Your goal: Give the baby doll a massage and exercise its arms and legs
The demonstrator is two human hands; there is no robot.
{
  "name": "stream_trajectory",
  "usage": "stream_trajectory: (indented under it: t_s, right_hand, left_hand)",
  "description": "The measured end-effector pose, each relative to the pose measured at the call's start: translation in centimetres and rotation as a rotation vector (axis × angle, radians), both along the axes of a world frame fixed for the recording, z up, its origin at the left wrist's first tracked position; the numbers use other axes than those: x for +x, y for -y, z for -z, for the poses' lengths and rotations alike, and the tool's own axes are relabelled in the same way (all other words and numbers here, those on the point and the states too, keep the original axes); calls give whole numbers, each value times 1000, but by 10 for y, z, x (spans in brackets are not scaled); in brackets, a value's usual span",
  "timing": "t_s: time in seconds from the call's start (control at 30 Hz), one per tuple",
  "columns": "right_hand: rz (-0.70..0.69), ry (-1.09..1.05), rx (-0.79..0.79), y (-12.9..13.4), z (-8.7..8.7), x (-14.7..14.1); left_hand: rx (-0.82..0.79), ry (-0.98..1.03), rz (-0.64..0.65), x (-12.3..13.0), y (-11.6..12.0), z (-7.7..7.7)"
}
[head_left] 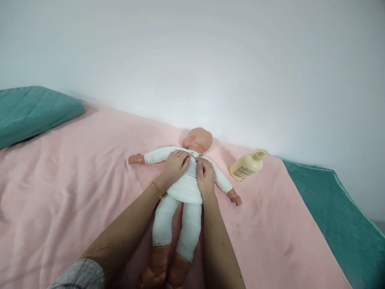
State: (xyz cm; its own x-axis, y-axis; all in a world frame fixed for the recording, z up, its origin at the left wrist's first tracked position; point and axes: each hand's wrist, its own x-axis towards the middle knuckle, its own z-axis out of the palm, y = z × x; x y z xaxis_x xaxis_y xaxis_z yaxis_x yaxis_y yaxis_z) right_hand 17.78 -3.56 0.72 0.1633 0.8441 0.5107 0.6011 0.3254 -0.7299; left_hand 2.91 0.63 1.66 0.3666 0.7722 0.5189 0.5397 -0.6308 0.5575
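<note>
A soft-bodied baby doll [189, 193] in white cloth lies stretched out on pink bedding, its bald head turned so that one ear shows and its arms spread. My left hand [175, 165] rests on the left side of its upper torso, fingers laid over the cloth. On the other side of the torso, my right hand [206, 173] lies with its fingers slightly bent and the thumb raised. Between my hands a grey patch [191, 169] shows on the cloth, with a dark thread or cord near the neck. Neither hand lifts the doll.
A pale yellow pump bottle [247, 165] stands right of the doll, near the white wall [192, 60]. A green pillow [36, 112] lies at far left. Green fabric [337, 208] covers the right side beyond the pink blanket [75, 180], which is wrinkled on the left.
</note>
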Motion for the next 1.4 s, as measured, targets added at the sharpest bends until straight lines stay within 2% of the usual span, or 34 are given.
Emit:
stream_trajectory:
  t_s: [0.63,0.73,0.83,1.0,1.17,1.27,1.4]
  right_hand:
    - [-45,78,-53,-4,1,1]
    - [-45,36,-39,-3,1,1]
    - [-23,-41,-3,1,-1,2]
    - [105,-109,67,16,-15,4]
    - [165,-134,87,37,-29,3]
    - [164,-133,93,57,-25,0]
    - [78,-145,81,84,-10,-4]
  left_hand:
    - [-39,-21,-21,1,-2,4]
    - [-50,68,15,-1,-1,2]
    - [-76,245,33,-6,3,-3]
    - [-36,341,38,-17,18,-17]
    - [-45,300,155,-28,41,-27]
    - [-56,310,178,-32,58,-22]
    - [-63,359,218,-37,79,-7]
